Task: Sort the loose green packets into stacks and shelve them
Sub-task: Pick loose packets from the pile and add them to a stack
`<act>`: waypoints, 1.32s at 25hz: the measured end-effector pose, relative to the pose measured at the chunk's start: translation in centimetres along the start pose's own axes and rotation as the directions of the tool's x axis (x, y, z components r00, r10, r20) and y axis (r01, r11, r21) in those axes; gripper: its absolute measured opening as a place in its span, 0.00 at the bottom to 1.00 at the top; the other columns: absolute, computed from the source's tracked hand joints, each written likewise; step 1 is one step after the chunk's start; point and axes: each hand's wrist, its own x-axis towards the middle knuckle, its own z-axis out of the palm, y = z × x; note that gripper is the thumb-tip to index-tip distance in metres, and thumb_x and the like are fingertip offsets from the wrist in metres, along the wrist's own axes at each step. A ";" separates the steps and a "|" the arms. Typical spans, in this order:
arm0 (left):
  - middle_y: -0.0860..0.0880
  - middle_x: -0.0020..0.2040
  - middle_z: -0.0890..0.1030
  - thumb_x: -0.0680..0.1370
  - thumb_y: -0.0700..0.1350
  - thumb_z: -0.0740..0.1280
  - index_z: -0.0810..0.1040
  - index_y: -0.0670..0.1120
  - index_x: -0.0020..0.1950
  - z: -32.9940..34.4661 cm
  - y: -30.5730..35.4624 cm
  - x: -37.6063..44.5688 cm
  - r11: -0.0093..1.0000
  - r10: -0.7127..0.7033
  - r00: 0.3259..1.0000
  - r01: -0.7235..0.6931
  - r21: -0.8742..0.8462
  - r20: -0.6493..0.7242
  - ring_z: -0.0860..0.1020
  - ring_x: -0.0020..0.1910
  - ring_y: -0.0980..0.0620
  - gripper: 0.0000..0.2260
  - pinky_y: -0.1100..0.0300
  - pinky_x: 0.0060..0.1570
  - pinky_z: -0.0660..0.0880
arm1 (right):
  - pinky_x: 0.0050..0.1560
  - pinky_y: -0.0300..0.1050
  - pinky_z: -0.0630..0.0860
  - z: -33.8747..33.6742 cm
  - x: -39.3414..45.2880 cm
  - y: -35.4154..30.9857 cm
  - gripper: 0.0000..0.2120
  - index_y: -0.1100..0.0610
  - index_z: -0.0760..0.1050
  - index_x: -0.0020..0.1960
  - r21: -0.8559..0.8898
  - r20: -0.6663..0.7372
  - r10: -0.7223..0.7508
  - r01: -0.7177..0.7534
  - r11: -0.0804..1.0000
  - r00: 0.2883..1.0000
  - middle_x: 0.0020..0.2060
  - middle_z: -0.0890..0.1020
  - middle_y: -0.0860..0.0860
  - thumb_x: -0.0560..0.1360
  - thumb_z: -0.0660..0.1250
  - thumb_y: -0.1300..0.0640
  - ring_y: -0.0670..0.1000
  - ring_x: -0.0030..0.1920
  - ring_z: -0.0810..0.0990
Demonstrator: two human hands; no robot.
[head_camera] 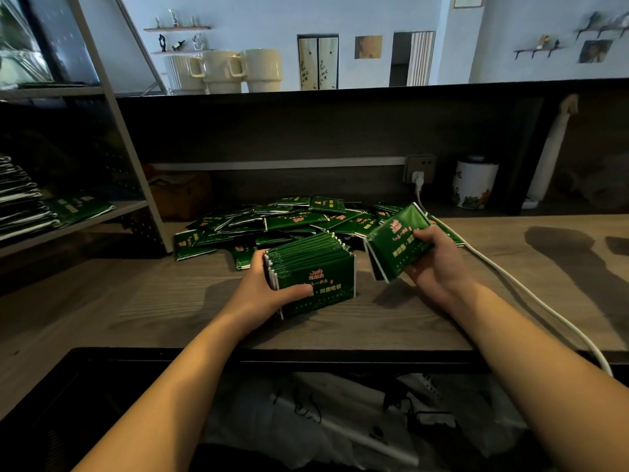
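**Two hands, two bunches of green packets**

The left hand point(269, 287) reaches forward and grips a big stack point(311, 270) standing on the worktop point(170, 301), thumb across its front. The right hand point(432, 257) holds a small bunch point(396, 241) up, tilted, fingers curled round it. Loose packets point(272, 223) lie behind. More packets sit on the shelf point(102, 216) to the left.
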 end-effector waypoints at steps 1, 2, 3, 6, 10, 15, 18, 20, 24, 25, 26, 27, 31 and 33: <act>0.56 0.72 0.72 0.50 0.76 0.77 0.57 0.56 0.78 0.0 0.0 -0.1 1.000 0.002 1.000 -0.002 0.018 -0.008 0.71 0.70 0.50 0.62 0.46 0.71 0.68 | 0.42 0.44 0.81 0.0 -0.2 -0.1 0.09 0.60 0.77 0.52 0.042 0.045 0.031 -0.033 0.999 0.998 0.44 0.85 0.54 0.74 0.62 0.61 0.50 0.44 0.84; 0.62 0.67 0.72 0.50 0.77 0.75 0.56 0.58 0.77 0.1 -0.1 -0.1 0.999 0.005 1.000 -0.005 0.037 -0.015 0.71 0.67 0.53 0.61 0.51 0.67 0.69 | 0.44 0.44 0.82 0.0 -0.4 -0.1 0.12 0.61 0.77 0.54 0.022 0.111 0.055 -0.058 0.998 0.992 0.46 0.85 0.55 0.71 0.64 0.61 0.51 0.45 0.84; 0.69 0.59 0.72 0.51 0.77 0.75 0.57 0.60 0.75 0.1 -0.1 -0.2 0.999 0.010 1.000 -0.009 0.040 -0.017 0.71 0.62 0.58 0.58 0.56 0.62 0.69 | 0.45 0.45 0.83 0.1 -0.6 0.2 0.14 0.62 0.77 0.55 -0.064 0.180 0.079 -0.068 0.996 0.981 0.47 0.85 0.56 0.70 0.66 0.61 0.52 0.46 0.85; 0.77 0.44 0.76 0.52 0.73 0.76 0.59 0.70 0.62 0.1 -0.1 -0.2 1.000 0.008 1.000 -0.008 0.003 -0.012 0.77 0.46 0.74 0.43 0.75 0.45 0.70 | 0.48 0.50 0.84 0.7 -0.8 1.5 0.15 0.62 0.78 0.55 -0.388 0.276 0.106 0.010 0.921 0.955 0.49 0.85 0.58 0.68 0.70 0.66 0.57 0.49 0.85; 0.65 0.57 0.78 0.48 0.72 0.80 0.60 0.63 0.66 0.3 -0.3 0.3 0.997 0.032 0.999 -0.032 -0.063 -0.003 0.78 0.54 0.67 0.52 0.62 0.57 0.73 | 0.55 0.53 0.82 0.9 -0.8 2.5 0.14 0.59 0.82 0.54 -0.689 0.336 -0.021 0.261 0.676 0.942 0.49 0.87 0.56 0.69 0.77 0.66 0.58 0.52 0.85; 0.61 0.62 0.77 0.47 0.70 0.81 0.59 0.59 0.70 0.5 -0.7 0.5 0.997 0.065 0.998 -0.064 -0.038 0.010 0.76 0.58 0.64 0.57 0.65 0.56 0.73 | 0.46 0.48 0.83 1.3 -1.3 3.4 0.17 0.56 0.78 0.48 -0.745 0.448 -0.023 0.387 0.544 0.894 0.45 0.86 0.55 0.64 0.82 0.62 0.53 0.46 0.86; 0.59 0.63 0.77 0.48 0.68 0.83 0.60 0.58 0.70 0.6 -0.9 0.6 0.998 0.057 0.998 -0.057 -0.027 0.000 0.76 0.62 0.59 0.56 0.58 0.63 0.73 | 0.46 0.57 0.82 1.6 -1.1 3.7 0.21 0.55 0.74 0.48 -0.755 0.451 -0.060 0.416 0.507 0.891 0.44 0.85 0.57 0.62 0.83 0.57 0.60 0.45 0.84; 0.59 0.63 0.77 0.51 0.65 0.83 0.60 0.58 0.69 0.7 -0.9 0.6 0.998 0.060 0.998 -0.060 -0.009 -0.003 0.76 0.62 0.58 0.53 0.58 0.64 0.73 | 0.48 0.54 0.82 1.6 -0.9 3.7 0.29 0.51 0.73 0.55 -0.791 0.453 -0.044 0.424 0.440 0.890 0.50 0.83 0.53 0.61 0.84 0.50 0.56 0.48 0.83; 0.63 0.58 0.77 0.54 0.63 0.81 0.62 0.61 0.65 0.7 -0.7 0.4 0.997 0.073 0.997 -0.073 0.027 0.001 0.75 0.56 0.67 0.45 0.69 0.51 0.70 | 0.66 0.45 0.73 1.6 -0.9 3.8 0.54 0.43 0.58 0.75 -0.856 0.462 0.142 0.398 0.331 0.875 0.68 0.72 0.44 0.56 0.82 0.37 0.46 0.65 0.74; 0.62 0.58 0.77 0.55 0.62 0.82 0.64 0.60 0.65 0.5 -0.8 0.5 0.997 0.078 0.997 -0.078 0.021 -0.005 0.75 0.56 0.66 0.44 0.67 0.52 0.71 | 0.68 0.46 0.71 1.6 -0.8 3.9 0.56 0.43 0.56 0.76 -0.864 0.455 0.160 0.392 0.315 0.876 0.68 0.72 0.43 0.56 0.81 0.35 0.46 0.67 0.73; 0.62 0.59 0.78 0.56 0.61 0.82 0.66 0.58 0.66 0.5 -0.8 0.5 0.996 0.083 0.997 -0.083 0.019 -0.004 0.75 0.57 0.65 0.43 0.65 0.53 0.72 | 0.70 0.48 0.71 1.6 -0.6 4.0 0.57 0.43 0.56 0.76 -0.871 0.443 0.170 0.377 0.315 0.880 0.68 0.73 0.43 0.55 0.80 0.32 0.46 0.67 0.73; 0.61 0.59 0.78 0.57 0.60 0.82 0.66 0.58 0.67 0.4 -0.9 0.5 0.996 0.087 0.996 -0.087 0.022 0.003 0.76 0.59 0.64 0.43 0.63 0.56 0.72 | 0.71 0.50 0.71 1.5 -0.5 4.1 0.58 0.43 0.56 0.77 -0.873 0.432 0.180 0.360 0.328 0.884 0.68 0.73 0.43 0.55 0.79 0.31 0.45 0.67 0.73; 0.58 0.60 0.79 0.57 0.60 0.79 0.63 0.60 0.65 0.7 -0.9 0.5 0.995 0.092 0.994 -0.094 0.026 0.058 0.78 0.58 0.64 0.41 0.66 0.59 0.74 | 0.74 0.51 0.66 1.8 -0.2 4.9 0.64 0.42 0.42 0.80 -0.862 0.462 0.245 0.368 0.348 0.852 0.76 0.67 0.43 0.59 0.80 0.34 0.44 0.73 0.68; 0.58 0.61 0.78 0.57 0.60 0.78 0.60 0.58 0.67 1.0 -0.8 0.5 0.995 0.092 0.992 -0.096 0.037 0.090 0.77 0.59 0.64 0.43 0.64 0.61 0.73 | 0.73 0.49 0.67 1.9 -0.2 5.3 0.64 0.46 0.42 0.81 -0.856 0.487 0.279 0.388 0.341 0.828 0.72 0.71 0.39 0.60 0.80 0.35 0.41 0.71 0.71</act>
